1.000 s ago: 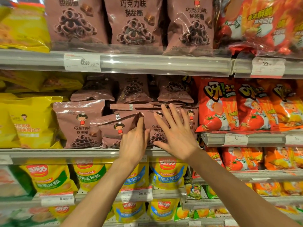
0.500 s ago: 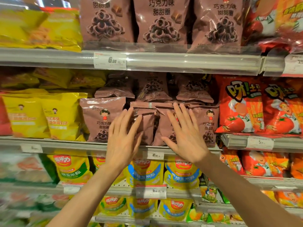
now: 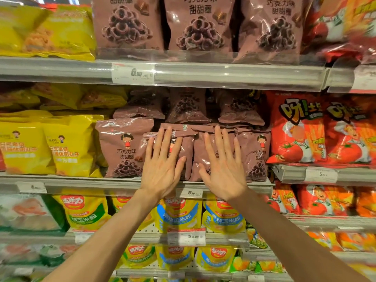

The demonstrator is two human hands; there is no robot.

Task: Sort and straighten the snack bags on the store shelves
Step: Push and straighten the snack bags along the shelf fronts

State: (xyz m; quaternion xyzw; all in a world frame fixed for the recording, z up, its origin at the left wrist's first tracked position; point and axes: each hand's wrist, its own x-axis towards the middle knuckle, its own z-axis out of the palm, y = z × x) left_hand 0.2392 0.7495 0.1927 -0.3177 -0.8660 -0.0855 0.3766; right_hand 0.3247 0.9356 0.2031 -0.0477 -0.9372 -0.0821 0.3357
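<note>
Pressing flat against the middle shelf's brown snack bags, both hands have their fingers straight and spread, so neither grip closes on anything. The left hand (image 3: 162, 169) lies on a brown bag (image 3: 184, 153) that stands in the middle of the row, its top edge tilted and overlapped by a loose brown bag top above. The right hand (image 3: 223, 169) lies on the neighbouring brown bag (image 3: 200, 157) just to the right, with its fingertips near that bag's top seam. To the left of the left hand an upright brown bag with a cartoon girl (image 3: 125, 147) stands untouched; to the right of the right hand another brown bag (image 3: 257, 153) stands at the row's end. Behind them more brown bags (image 3: 187, 106) lie stacked and slumped. All rest on the middle shelf (image 3: 91, 183), whose front rail carries a price tag (image 3: 189, 193). Yellow bags (image 3: 67, 145) sit left of the brown row, red tomato-printed bags (image 3: 295, 129) right of it, and larger brown bags (image 3: 198, 23) stand on the shelf above.
</note>
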